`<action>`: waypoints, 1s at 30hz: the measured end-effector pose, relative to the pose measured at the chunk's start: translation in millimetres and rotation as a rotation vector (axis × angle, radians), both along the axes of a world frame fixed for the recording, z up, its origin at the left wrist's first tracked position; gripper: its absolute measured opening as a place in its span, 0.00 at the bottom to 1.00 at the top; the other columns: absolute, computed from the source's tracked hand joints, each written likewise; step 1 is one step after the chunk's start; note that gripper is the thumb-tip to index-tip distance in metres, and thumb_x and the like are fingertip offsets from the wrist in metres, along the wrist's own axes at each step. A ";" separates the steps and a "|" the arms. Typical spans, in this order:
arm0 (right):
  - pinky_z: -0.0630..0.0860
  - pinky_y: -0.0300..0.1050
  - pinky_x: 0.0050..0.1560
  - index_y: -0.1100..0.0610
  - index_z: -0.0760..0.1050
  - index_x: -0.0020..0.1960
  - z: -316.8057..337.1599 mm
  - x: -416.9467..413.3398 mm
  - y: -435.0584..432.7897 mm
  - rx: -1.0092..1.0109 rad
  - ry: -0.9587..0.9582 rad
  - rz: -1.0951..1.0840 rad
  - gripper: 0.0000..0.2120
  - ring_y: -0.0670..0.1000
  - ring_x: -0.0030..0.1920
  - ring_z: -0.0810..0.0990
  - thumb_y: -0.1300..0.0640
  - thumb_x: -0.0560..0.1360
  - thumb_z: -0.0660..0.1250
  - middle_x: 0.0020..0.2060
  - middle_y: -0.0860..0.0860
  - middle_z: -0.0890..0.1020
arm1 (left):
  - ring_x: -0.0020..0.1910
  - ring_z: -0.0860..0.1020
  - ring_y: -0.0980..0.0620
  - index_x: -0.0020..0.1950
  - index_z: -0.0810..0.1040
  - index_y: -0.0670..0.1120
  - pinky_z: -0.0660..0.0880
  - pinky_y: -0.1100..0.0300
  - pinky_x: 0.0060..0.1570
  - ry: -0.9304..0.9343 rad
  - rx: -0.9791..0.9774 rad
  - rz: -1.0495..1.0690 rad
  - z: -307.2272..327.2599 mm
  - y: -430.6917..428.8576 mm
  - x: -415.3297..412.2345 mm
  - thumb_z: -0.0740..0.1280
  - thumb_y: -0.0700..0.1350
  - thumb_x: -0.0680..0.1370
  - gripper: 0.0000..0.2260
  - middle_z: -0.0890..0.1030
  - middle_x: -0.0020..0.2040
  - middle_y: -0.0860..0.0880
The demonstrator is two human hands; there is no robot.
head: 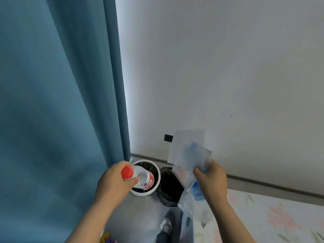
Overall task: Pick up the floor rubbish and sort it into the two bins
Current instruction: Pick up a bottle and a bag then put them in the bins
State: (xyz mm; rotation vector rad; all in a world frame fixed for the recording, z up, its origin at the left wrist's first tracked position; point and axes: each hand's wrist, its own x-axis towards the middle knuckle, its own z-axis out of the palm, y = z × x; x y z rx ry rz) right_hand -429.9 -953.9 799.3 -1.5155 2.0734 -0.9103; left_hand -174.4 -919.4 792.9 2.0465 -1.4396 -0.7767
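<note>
Grips with the left hand (114, 181) a clear plastic bottle with a red screw cap and a red-and-white label (142, 178), fingers and thumb curled round the neck and shoulder just under the cap. Holds it tilted, cap toward the camera, base down at the mouth of a round white bin with a dark liner (158, 176); cannot tell whether touching the rim.

Pinches with the right hand (210, 179) a thin white paper sheet (186, 146) together with a crumpled clear plastic bag with blue print (192, 193), thumb pressed on the front, fingers curled behind. Keeps the sheet upright above the hand, seen against a white wall (228, 67), with the bag partly behind the sheet and hanging below the hand, over the right edge of a black bin lined with a black plastic sack (165, 197).

Just beside the white bin, on its right: the black bin. Under both: a grey floor (140, 216), close to a grey skirting board (263, 184).

Low on the wall, next to the sheet's left edge: a small black wall plate (168, 137). On the left, hanging full height down to the floor near the white bin: a teal fabric curtain (52, 102). On the right of the floor: a pale floral-printed mat (263, 216). Below the bins: a grey shoe (165, 223). At the bottom edge: a bright yellow-and-purple scrap (105, 238), too cut off to identify.
</note>
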 end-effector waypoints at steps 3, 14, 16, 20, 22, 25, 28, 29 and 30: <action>0.75 0.50 0.33 0.61 0.74 0.40 -10.2 -6.3 -38.7 0.022 -0.016 0.000 0.06 0.58 0.35 0.79 0.59 0.70 0.68 0.32 0.57 0.80 | 0.45 0.76 0.52 0.50 0.75 0.56 0.70 0.61 0.40 -0.026 0.015 0.004 -6.7 -34.2 -6.5 0.76 0.51 0.68 0.15 0.79 0.48 0.55; 0.72 0.46 0.34 0.61 0.75 0.42 -70.6 -35.4 -179.4 0.174 -0.233 0.064 0.06 0.56 0.36 0.80 0.59 0.71 0.71 0.34 0.55 0.81 | 0.45 0.76 0.54 0.54 0.76 0.56 0.70 0.63 0.39 -0.075 0.164 0.058 -60.1 -148.5 -39.3 0.75 0.51 0.68 0.16 0.78 0.50 0.56; 0.72 0.46 0.35 0.61 0.76 0.42 -87.5 -36.3 -196.5 0.204 -0.265 0.072 0.07 0.55 0.35 0.79 0.59 0.71 0.71 0.34 0.55 0.80 | 0.46 0.76 0.53 0.56 0.76 0.55 0.71 0.62 0.42 -0.114 0.200 0.051 -75.8 -162.4 -41.5 0.75 0.52 0.68 0.18 0.78 0.52 0.55; 0.66 0.43 0.31 0.58 0.70 0.34 -123.6 -32.8 -222.7 0.272 -0.372 0.025 0.13 0.50 0.29 0.68 0.61 0.71 0.72 0.28 0.50 0.71 | 0.45 0.73 0.54 0.57 0.76 0.54 0.68 0.61 0.42 -0.144 0.256 0.070 -109.0 -181.8 -41.6 0.75 0.52 0.69 0.18 0.78 0.53 0.55; 0.66 0.43 0.32 0.55 0.68 0.34 -143.6 -28.7 -233.1 0.313 -0.427 -0.019 0.15 0.50 0.30 0.68 0.61 0.71 0.73 0.28 0.50 0.70 | 0.44 0.73 0.53 0.54 0.76 0.54 0.68 0.61 0.40 -0.162 0.300 0.064 -126.0 -191.2 -38.8 0.75 0.53 0.69 0.17 0.78 0.50 0.55; 0.72 0.42 0.36 0.55 0.74 0.40 -177.1 -23.8 -244.7 0.349 -0.484 -0.073 0.08 0.52 0.36 0.77 0.60 0.71 0.74 0.36 0.53 0.80 | 0.43 0.74 0.51 0.50 0.73 0.54 0.68 0.60 0.38 -0.173 0.353 0.063 -155.0 -204.1 -34.8 0.74 0.52 0.69 0.14 0.78 0.47 0.54; 0.72 0.40 0.36 0.63 0.78 0.45 -215.6 -21.9 -254.5 0.372 -0.505 -0.159 0.10 0.58 0.39 0.80 0.60 0.70 0.75 0.40 0.60 0.82 | 0.42 0.75 0.50 0.50 0.73 0.53 0.69 0.59 0.38 -0.206 0.395 0.050 -190.0 -214.8 -29.7 0.73 0.52 0.70 0.13 0.78 0.47 0.53; 0.71 0.39 0.35 0.67 0.77 0.46 -228.8 -21.7 -257.2 0.373 -0.514 -0.185 0.13 0.60 0.40 0.80 0.59 0.69 0.76 0.42 0.64 0.82 | 0.42 0.75 0.49 0.51 0.73 0.52 0.69 0.59 0.38 -0.216 0.399 0.053 -202.7 -218.5 -27.0 0.73 0.52 0.70 0.13 0.78 0.48 0.52; 0.71 0.38 0.35 0.70 0.77 0.48 -241.9 -22.0 -258.5 0.375 -0.523 -0.206 0.16 0.61 0.41 0.81 0.59 0.69 0.76 0.44 0.66 0.82 | 0.43 0.75 0.49 0.51 0.73 0.51 0.69 0.59 0.38 -0.228 0.408 0.055 -215.7 -222.1 -24.6 0.73 0.52 0.70 0.14 0.78 0.48 0.52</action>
